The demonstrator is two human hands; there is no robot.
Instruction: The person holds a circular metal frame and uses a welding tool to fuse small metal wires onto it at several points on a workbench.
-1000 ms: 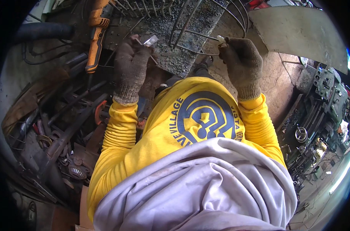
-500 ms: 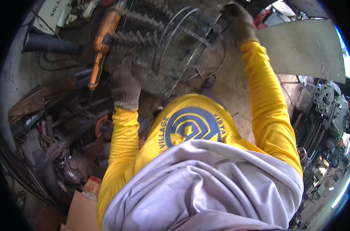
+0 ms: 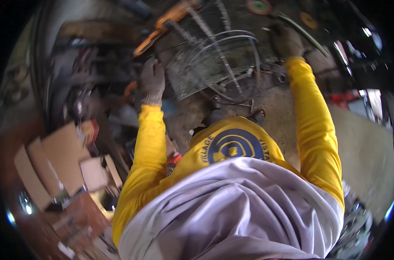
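Note:
My left hand (image 3: pixel 152 80), in a brown knit glove, is beside the left edge of a worn dark tabletop (image 3: pixel 186 82). Its fingers look loosely extended, with nothing visible in them. Just beyond it lies a long orange power tool (image 3: pixel 164 27). My right hand (image 3: pixel 287 42), gloved too, is at the table's right side, by a long curved greenish strip (image 3: pixel 304 35). Shadow and blur hide its fingers, so any grip cannot be made out. Between the hands lie thin metal hoops (image 3: pixel 231 37) and a long ridged rod (image 3: pixel 214 41).
A disc with a green centre (image 3: pixel 259 6) and a yellow-brown disc (image 3: pixel 308 20) lie at the far right of the table. Opened cardboard boxes (image 3: pixel 60 158) stand at left. A large pale sheet (image 3: pixel 366 151) is at right. My feet are below the table's near edge.
The view has swung, bringing the boxes and discs into sight. My right hand has come nearer from the table's far corner; the curved strip now shows beside it. My left hand remains near the table's left edge.

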